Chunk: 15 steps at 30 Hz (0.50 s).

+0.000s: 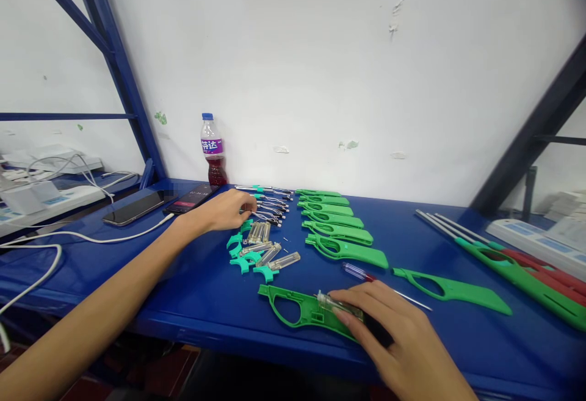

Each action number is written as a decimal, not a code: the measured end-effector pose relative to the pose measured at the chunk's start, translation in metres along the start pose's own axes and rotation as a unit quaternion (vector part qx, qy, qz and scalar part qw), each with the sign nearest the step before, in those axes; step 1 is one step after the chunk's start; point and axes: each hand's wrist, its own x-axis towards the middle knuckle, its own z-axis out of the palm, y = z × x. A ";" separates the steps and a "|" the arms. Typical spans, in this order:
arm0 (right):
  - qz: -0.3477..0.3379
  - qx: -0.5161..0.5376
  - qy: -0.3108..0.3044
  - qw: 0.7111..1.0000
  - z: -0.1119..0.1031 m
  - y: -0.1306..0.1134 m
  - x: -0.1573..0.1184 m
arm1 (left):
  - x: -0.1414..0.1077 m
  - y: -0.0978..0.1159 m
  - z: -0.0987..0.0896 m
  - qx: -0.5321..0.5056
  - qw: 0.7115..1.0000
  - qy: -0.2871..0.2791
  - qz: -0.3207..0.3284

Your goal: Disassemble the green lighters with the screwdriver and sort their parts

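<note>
My right hand [396,328] pinches a clear fuel tank [334,305] with thumb and fingers, over an open green lighter shell half [286,296] at the table's front edge. My left hand [229,209] reaches to the far left-middle, its fingers curled down at a row of igniters with wires [270,209]. Whatever its fingertips grip is hidden. Close by lie several more clear fuel tanks [284,260] and turquoise triggers [267,274]. A screwdriver [359,271] with a clear and red handle lies beyond my right hand.
Green shell halves [345,249] form a column at mid-table, with another shell half [458,288] to the right. Assembled long lighters [513,267] lie at far right. A drink bottle [213,151], two phones [137,207] and a white cable [110,240] occupy the left.
</note>
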 end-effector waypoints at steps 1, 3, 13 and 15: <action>0.000 -0.001 0.001 1.000 0.000 0.000 0.000 | 0.000 -0.001 0.001 0.002 1.000 -0.003 -0.001; 0.001 -0.002 0.002 1.000 0.000 -0.001 0.000 | 0.000 -0.001 0.001 0.006 1.000 -0.008 -0.005; 0.008 0.001 -0.003 1.000 0.000 0.000 0.001 | 0.001 -0.003 0.003 0.018 1.000 0.001 -0.013; 0.007 0.002 -0.003 1.000 0.000 0.000 0.000 | 0.002 -0.004 0.004 0.016 1.000 0.000 -0.011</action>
